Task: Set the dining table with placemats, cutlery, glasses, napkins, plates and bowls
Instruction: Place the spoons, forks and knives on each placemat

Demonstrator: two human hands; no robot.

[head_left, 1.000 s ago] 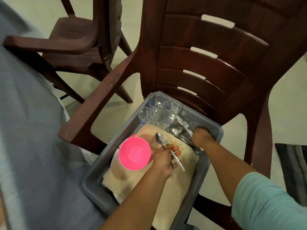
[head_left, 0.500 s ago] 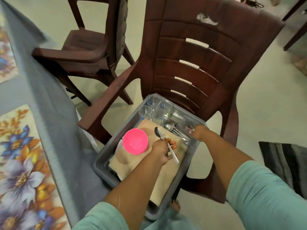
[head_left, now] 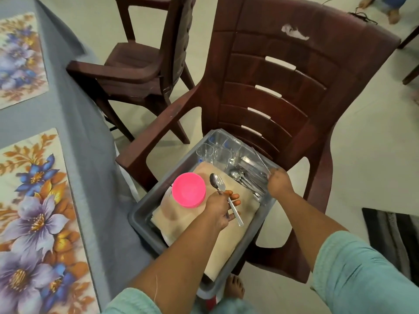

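A grey plastic tub (head_left: pixel 145 207) rests on the seat of a brown plastic chair (head_left: pixel 278 71). It holds an upturned pink bowl (head_left: pixel 188 189), beige napkins (head_left: pixel 229 241), clear glasses (head_left: pixel 215 148) at its far end and loose steel cutlery (head_left: pixel 247 175). My left hand (head_left: pixel 218 208) hovers over the napkins, shut on a spoon and a fork (head_left: pixel 218 183) held together. My right hand (head_left: pixel 278 182) is down at the cutlery pile, fingers pinching a thin steel piece that I cannot name.
The dining table with a blue-grey cloth (head_left: pixel 86 155) lies on the left, carrying two floral placemats (head_left: pixel 29 207) (head_left: pixel 18 57). A second brown chair (head_left: pixel 140 62) stands beyond the table's corner. A dark rug (head_left: pixel 394 236) lies on the right, and my bare foot (head_left: pixel 234 288) shows below the tub.
The view has pulled back, bringing the table and placemats into sight. My right hand has lifted slightly at the cutlery pile; my left still holds the spoon and fork.
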